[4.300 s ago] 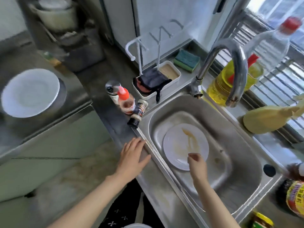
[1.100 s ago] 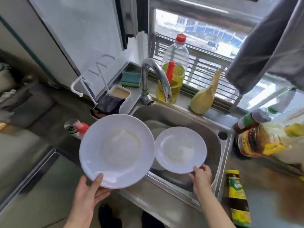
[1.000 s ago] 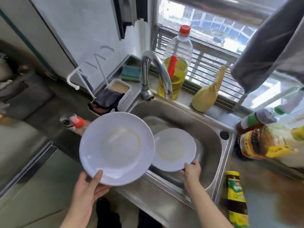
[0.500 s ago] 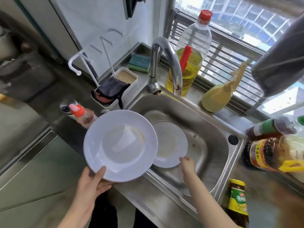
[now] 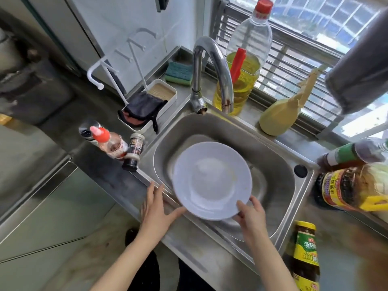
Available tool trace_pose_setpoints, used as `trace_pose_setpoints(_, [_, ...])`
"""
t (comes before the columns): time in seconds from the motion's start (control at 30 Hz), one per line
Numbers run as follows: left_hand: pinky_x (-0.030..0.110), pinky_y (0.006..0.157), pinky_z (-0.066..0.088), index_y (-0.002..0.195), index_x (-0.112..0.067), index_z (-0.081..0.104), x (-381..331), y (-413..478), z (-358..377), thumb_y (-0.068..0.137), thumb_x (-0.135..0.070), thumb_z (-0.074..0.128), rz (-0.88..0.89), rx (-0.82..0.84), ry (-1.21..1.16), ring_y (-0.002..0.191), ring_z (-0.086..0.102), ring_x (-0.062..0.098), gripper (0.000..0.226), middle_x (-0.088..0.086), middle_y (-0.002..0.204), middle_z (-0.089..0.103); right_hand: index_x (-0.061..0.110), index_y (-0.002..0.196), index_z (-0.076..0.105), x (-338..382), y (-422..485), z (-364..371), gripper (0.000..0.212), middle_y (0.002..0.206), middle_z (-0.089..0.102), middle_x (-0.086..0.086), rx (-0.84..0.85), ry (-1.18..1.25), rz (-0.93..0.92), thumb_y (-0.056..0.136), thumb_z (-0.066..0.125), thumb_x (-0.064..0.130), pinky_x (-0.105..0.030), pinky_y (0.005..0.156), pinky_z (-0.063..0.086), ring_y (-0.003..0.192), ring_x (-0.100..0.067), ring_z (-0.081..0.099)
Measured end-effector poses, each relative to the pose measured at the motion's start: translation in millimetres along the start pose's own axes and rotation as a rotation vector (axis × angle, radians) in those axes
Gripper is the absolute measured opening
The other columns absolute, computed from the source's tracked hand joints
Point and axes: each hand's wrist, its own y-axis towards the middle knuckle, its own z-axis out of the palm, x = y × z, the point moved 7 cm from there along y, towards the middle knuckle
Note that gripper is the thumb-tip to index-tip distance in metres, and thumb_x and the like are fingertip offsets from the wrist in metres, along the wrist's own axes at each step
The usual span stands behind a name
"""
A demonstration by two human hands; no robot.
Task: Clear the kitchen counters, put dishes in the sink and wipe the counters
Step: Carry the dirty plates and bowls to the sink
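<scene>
A large white plate point(image 5: 212, 179) hangs low over the steel sink point(image 5: 273, 156), tilted slightly. My right hand point(image 5: 251, 217) pinches its near right rim, thumb on top. My left hand point(image 5: 156, 211) is spread flat over the sink's front edge, and its thumb reaches the plate's near left rim. The smaller plates that lay in the basin are hidden under the large one.
A curved faucet point(image 5: 212, 66) arches over the basin's back. Left of the sink stand small condiment bottles point(image 5: 111, 143), a white tray with a dark cloth point(image 5: 144, 110) and a green sponge point(image 5: 178, 73). Behind it are an oil bottle point(image 5: 245, 66) and a yellow spray bottle point(image 5: 281, 114). Sauce bottles point(image 5: 352, 187) crowd the right counter.
The large plate moved right from beside the sink to over the basin. My left hand let go of it and my right hand took its rim. The small plate lies covered.
</scene>
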Motion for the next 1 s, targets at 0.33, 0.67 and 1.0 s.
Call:
trace_pose_setpoints(0.33, [0.043, 0.114, -0.005, 0.142, -0.012, -0.022, 12.3, 18.9, 25.3, 0.039, -0.097, -0.012, 0.078, 0.071, 0.541, 0.130, -0.038, 0.021, 0.134, 0.003, 0.144, -0.038, 0.010, 0.125, 0.043, -43.1, 89.1, -32.4, 0.039, 0.120, 0.054, -0.012, -0.230, -0.079, 0.026, 0.090, 0.045, -0.008, -0.017, 0.041, 0.048, 0.098, -0.028, 0.054])
trace_pose_setpoints(0.67, [0.040, 0.111, -0.011, 0.134, -0.014, -0.029, 19.1, 21.7, 29.4, 0.048, -0.095, -0.008, 0.098, 0.071, 0.601, 0.131, -0.039, 0.025, 0.120, 0.004, 0.146, -0.038, -0.001, 0.113, 0.061, -48.9, 121.8, -11.7, 0.032, 0.114, 0.063, -0.019, -0.076, -0.991, -0.069, 0.089, 0.057, 0.020, -0.035, 0.085, 0.045, 0.106, -0.036, 0.057])
trace_pose_setpoints(1.0, [0.029, 0.099, 0.041, 0.122, -0.020, 0.054, 6.9, -24.8, -16.7, 0.087, -0.043, 0.058, 0.092, 0.116, -0.128, 0.111, 0.055, 0.015, 0.042, -0.001, 0.118, 0.061, 0.008, 0.107, 0.060, -0.9, -18.8, 38.6, 0.018, 0.100, 0.066, -0.003, 0.275, -1.014, -0.472, 0.090, 0.057, 0.009, -0.024, 0.074, 0.043, 0.085, -0.016, 0.061])
